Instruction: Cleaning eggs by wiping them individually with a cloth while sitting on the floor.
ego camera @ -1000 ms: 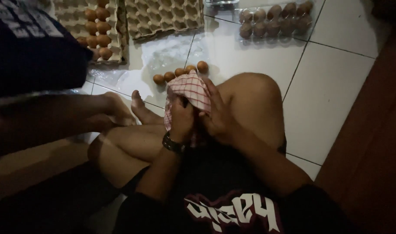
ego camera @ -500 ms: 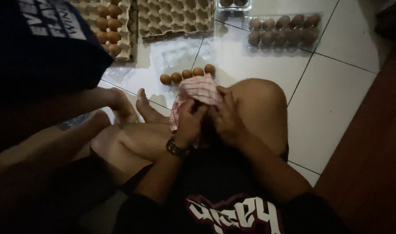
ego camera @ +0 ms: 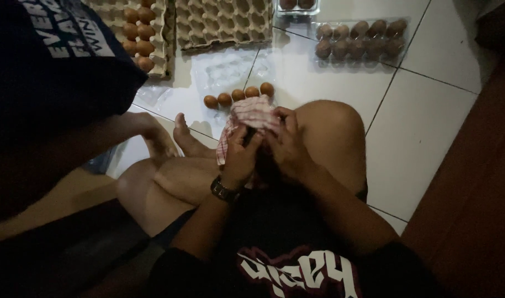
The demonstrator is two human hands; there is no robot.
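Left hand [ego camera: 240,160] and right hand [ego camera: 288,148] both clenched around checked cloth [ego camera: 251,115], bunched as if wrapping something unseen. Row of brown eggs [ego camera: 238,96] just beyond grip, on floor tiles [ego camera: 418,121].

On the white tiled floor ahead of our knees we see several egg packages. At the far left lies a grey-brown pulp egg tray [ego camera: 156,60] holding a column of brown eggs along its right side. Just beside it, to the right, sits a second pulp tray [ego camera: 225,22] of the same colour, its cups bare. Further right, at the top edge, we catch the lower part of a small clear plastic carton [ego camera: 296,6] with eggs inside. To its right lies a long clear plastic carton [ego camera: 363,38], filled with two rows of brown eggs. A flat clear plastic piece [ego camera: 225,72] lies below the trays.
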